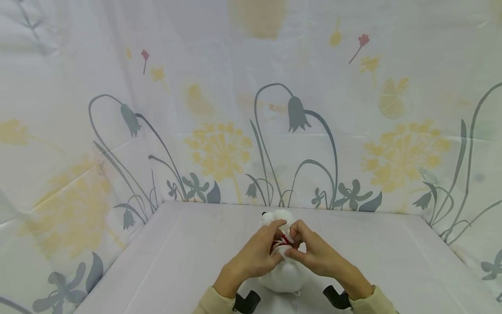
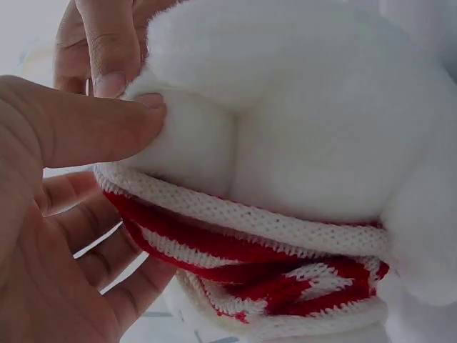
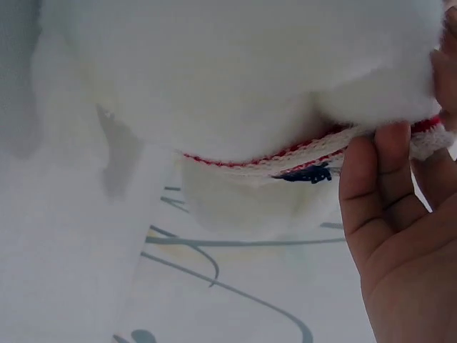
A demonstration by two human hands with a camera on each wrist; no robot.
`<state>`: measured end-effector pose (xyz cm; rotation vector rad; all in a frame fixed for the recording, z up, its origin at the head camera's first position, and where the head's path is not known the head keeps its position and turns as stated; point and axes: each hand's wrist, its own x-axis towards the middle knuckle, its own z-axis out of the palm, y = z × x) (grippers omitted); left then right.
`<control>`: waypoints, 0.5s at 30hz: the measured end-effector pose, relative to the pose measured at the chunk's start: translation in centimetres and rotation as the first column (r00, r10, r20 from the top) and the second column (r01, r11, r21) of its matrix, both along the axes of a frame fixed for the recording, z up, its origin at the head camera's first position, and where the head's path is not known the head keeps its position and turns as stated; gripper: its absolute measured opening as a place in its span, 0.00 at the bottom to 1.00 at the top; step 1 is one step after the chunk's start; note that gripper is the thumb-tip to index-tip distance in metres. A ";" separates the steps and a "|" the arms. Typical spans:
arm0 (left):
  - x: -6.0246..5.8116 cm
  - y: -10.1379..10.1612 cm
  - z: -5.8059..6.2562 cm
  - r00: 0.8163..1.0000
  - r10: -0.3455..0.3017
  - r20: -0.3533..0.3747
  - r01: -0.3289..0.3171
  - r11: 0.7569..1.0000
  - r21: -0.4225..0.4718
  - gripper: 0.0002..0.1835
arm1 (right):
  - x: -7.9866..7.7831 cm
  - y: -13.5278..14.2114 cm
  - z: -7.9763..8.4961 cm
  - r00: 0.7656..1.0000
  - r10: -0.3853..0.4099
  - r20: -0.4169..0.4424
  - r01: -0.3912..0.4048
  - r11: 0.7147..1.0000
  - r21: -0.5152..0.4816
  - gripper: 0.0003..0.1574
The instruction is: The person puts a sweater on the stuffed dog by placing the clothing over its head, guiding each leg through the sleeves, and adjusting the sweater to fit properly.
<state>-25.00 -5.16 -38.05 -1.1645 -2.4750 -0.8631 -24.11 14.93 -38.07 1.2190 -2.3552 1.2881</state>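
Observation:
A white plush bear sits on the table between both hands, its dark nose toward the upper left in the head view. Around its upper body is a red-and-white knitted garment, with a dark blue patch visible in the right wrist view. My left hand grips the bear's side, thumb on the white plush and the other fingers behind the garment. On the opposite side, my right hand holds the garment's edge with curled fingers. Some of the right fingertips are hidden behind the knit and plush.
A white-covered table extends around the bear. Behind it hangs a pale curtain printed with grey and yellow flowers, which also runs along the left and right sides. Black wrist devices sit at both cuffs.

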 end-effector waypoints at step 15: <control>-0.2 -0.1 -0.6 0.997 0.077 0.010 -0.077 0.997 -0.021 0.15 | -1.4 0.8 -1.4 0.996 -0.036 0.075 0.029 0.994 0.101 0.17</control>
